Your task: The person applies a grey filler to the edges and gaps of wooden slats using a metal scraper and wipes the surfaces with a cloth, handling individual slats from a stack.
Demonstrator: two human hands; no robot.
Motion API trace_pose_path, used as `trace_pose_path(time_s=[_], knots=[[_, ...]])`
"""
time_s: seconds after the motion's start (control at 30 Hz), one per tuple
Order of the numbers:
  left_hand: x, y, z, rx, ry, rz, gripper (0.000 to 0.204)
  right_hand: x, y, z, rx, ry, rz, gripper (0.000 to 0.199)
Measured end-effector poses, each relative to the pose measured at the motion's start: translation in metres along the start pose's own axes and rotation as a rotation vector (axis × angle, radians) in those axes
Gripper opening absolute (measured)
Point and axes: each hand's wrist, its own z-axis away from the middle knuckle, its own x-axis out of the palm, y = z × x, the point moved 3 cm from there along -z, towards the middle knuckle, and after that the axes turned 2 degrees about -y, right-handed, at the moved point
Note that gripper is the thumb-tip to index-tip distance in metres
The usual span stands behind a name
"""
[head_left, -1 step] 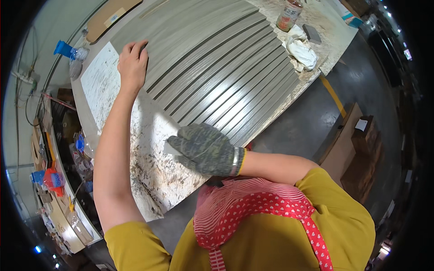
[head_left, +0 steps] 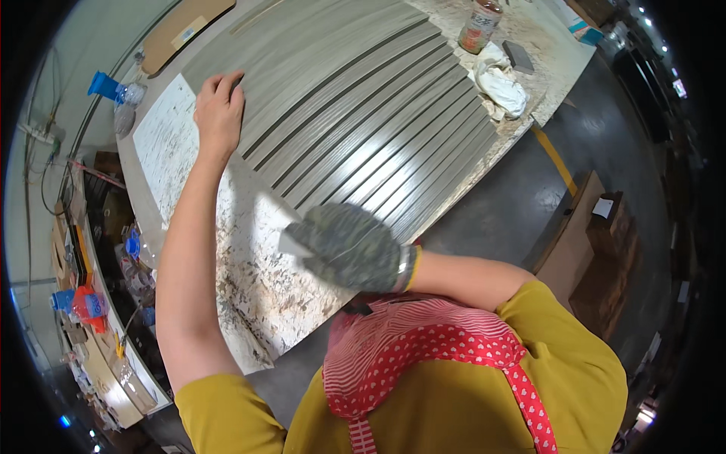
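Observation:
A grey wood-grain panel [head_left: 340, 91] with several long dark grooves lies on the worktable. My bare left hand [head_left: 219, 113] rests at its left edge, fingers bent and slightly apart on the surface; a small dark patch by the fingertips is unclear. My right hand [head_left: 352, 248] wears a dark grey-green knit glove, blurred by motion. Its fingers close on a thin, flat, pale grey piece like a scraper blade [head_left: 293, 244], which sticks out to the left. The glove is at the panel's near edge, above a smudged white sheet [head_left: 261, 295].
A bottle [head_left: 480, 26], a crumpled white cloth [head_left: 499, 87] and a grey block [head_left: 518, 57] stand at the table's far right. Cardboard [head_left: 178, 34] lies far left. A cluttered shelf [head_left: 113, 333] is on the left; brown boxes [head_left: 609, 234] stand on the right floor.
My gloved right hand has shifted slightly right with the flat piece, more of which shows. My left hand has stayed in about the same place on the panel.

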Motion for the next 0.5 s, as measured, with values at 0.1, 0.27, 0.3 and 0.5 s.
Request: trace_pose_path(time_s=[0.1,0.27,0.3,0.5], knots=[[-0.002,-0.002,0.005,-0.004,-0.006,-0.046,0.032,-0.066,0.051,0.014,0.179,0.105,-0.036,0.047],[-0.006,-0.009,0.009,0.005,-0.043,0.027,0.032,-0.158,0.174,0.052,0.578,0.478,0.118,0.049],[-0.007,-0.007,0.008,0.003,-0.059,0.051,0.032,-0.17,0.196,0.057,0.579,0.508,0.147,0.047],[-0.007,-0.005,0.006,-0.017,-0.084,0.055,0.032,-0.178,0.244,0.036,0.569,0.442,0.351,0.045]])
